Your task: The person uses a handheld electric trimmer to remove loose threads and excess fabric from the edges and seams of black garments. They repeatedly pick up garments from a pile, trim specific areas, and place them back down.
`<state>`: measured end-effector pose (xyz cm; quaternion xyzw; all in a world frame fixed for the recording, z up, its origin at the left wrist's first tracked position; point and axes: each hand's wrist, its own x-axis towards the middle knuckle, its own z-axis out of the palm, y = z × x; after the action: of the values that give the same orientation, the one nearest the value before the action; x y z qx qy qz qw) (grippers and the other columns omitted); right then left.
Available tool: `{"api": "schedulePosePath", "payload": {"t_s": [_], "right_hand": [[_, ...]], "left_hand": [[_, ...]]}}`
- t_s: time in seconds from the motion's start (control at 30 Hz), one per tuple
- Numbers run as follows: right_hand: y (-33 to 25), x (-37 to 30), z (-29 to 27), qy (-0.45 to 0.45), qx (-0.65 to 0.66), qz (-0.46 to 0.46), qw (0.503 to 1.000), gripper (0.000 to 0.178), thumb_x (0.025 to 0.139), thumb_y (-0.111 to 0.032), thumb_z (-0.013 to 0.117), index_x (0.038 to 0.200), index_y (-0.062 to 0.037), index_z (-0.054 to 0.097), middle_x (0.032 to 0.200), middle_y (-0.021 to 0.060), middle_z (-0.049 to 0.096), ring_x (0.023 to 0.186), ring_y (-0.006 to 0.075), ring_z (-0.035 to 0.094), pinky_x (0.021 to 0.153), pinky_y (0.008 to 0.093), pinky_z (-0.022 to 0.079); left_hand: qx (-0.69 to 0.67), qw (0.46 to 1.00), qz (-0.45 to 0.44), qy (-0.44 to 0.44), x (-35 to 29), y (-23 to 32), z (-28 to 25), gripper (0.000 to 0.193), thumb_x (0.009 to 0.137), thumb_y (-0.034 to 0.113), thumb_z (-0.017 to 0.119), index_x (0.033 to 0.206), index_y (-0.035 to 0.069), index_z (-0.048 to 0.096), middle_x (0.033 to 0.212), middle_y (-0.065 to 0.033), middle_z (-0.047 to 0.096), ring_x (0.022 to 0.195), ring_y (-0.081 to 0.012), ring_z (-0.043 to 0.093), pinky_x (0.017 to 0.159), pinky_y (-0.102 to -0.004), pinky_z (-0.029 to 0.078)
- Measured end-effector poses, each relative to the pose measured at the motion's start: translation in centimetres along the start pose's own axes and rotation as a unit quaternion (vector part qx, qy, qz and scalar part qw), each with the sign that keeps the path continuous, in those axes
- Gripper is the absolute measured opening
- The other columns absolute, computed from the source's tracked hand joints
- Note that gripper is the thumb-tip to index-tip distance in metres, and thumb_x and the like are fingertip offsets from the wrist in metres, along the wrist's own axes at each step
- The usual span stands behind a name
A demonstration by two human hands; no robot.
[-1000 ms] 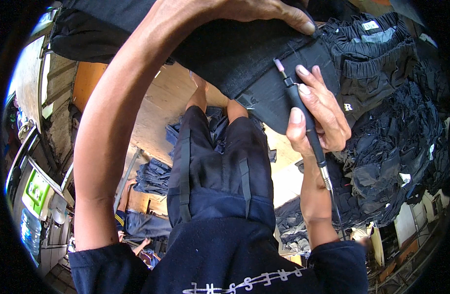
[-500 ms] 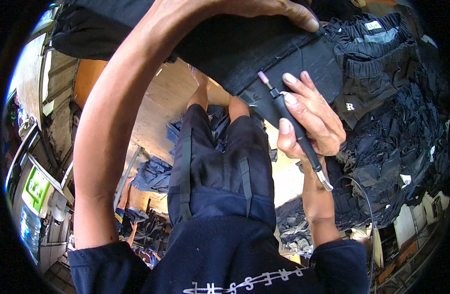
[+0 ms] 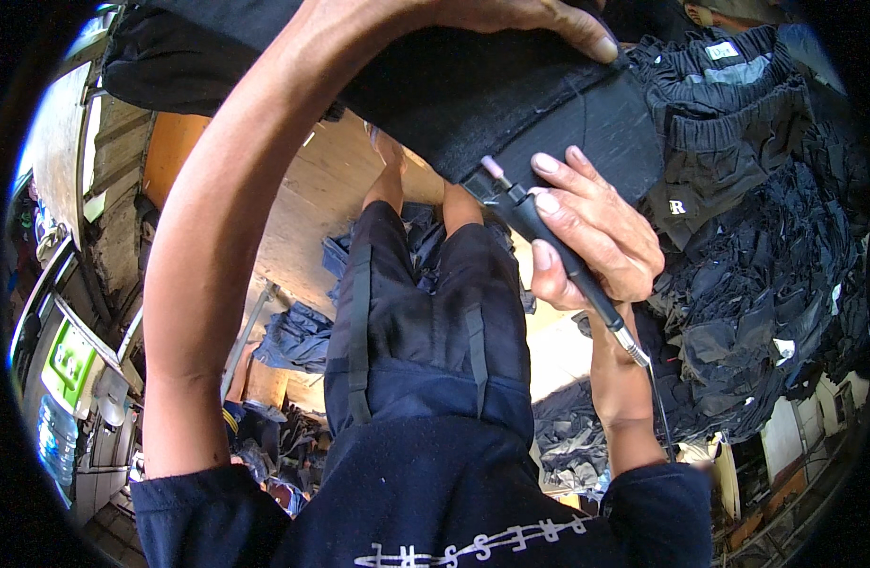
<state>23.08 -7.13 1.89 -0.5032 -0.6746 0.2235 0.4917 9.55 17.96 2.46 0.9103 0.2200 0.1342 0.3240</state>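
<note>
A slim black rotary tool handpiece (image 3: 572, 270) with a pink grinding tip (image 3: 493, 168) lies in my right hand (image 3: 605, 232), held like a pen. Its tip points up and left, close to the lower hem edge of a black garment (image 3: 435, 104); whether it touches the cloth I cannot tell. The garment is drawn over a flat dark board (image 3: 586, 133). From above, my left hand (image 3: 539, 14) grips the garment, its thumb pressed near the hem's far right end. The other left fingers are mostly hidden.
At the right lies a large heap of dark garments (image 3: 747, 275), with elastic-waisted black shorts (image 3: 733, 123) on it. More dark cloth (image 3: 298, 336) lies on the floor by my legs. A thin cable (image 3: 658, 407) runs down from the tool past my right arm.
My right hand has moved the tool slightly down and left, bringing its tip toward the lower left corner of the hem. The left hand and the garment stay almost still.
</note>
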Motion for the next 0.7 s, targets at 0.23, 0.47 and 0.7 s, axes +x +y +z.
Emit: {"api": "schedulePosePath", "payload": {"t_s": [0.23, 0.47, 0.7], "right_hand": [[0.1, 0.1, 0.2, 0.013, -0.011, -0.004, 1.000, 0.031, 0.086, -0.007, 0.078, 0.115, 0.0020, 0.081, 0.101, 0.0183, 0.081, 0.110, 0.0419, 0.081, 0.103, 0.0581, 0.063], [-0.6, -0.2, -0.6, 0.062, 0.064, 0.049, 0.995, 0.035, 0.107, -0.019, 0.062, 0.134, 0.0023, 0.069, 0.111, 0.0245, 0.079, 0.114, 0.0427, 0.078, 0.109, 0.0593, 0.058], [-0.5, 6.7, -2.9, 0.216, -0.086, 0.223, 0.947, 0.038, 0.095, -0.030, 0.090, 0.122, -0.0075, 0.076, 0.105, 0.0045, 0.076, 0.090, 0.0180, 0.068, 0.085, 0.0345, 0.056]], "left_hand": [[-0.025, 1.000, -0.009, -0.005, 0.0, 1.0, -0.9, 0.053, 0.081, 0.056, 0.092, 0.105, 0.009, 0.087, 0.103, -0.0135, 0.084, 0.095, -0.0313, 0.081, 0.088, -0.0392, 0.062], [0.043, 0.978, -0.148, -0.137, 1.0, 1.7, -1.5, 0.056, 0.079, 0.057, 0.092, 0.108, 0.009, 0.086, 0.106, -0.0133, 0.083, 0.107, -0.0321, 0.078, 0.098, -0.0414, 0.059], [-0.101, 0.793, -0.311, 0.514, -10.5, 7.2, -0.3, 0.058, 0.096, 0.022, 0.088, 0.144, 0.003, 0.062, 0.145, -0.0153, 0.063, 0.131, -0.0291, 0.061, 0.113, -0.0421, 0.049]]}}
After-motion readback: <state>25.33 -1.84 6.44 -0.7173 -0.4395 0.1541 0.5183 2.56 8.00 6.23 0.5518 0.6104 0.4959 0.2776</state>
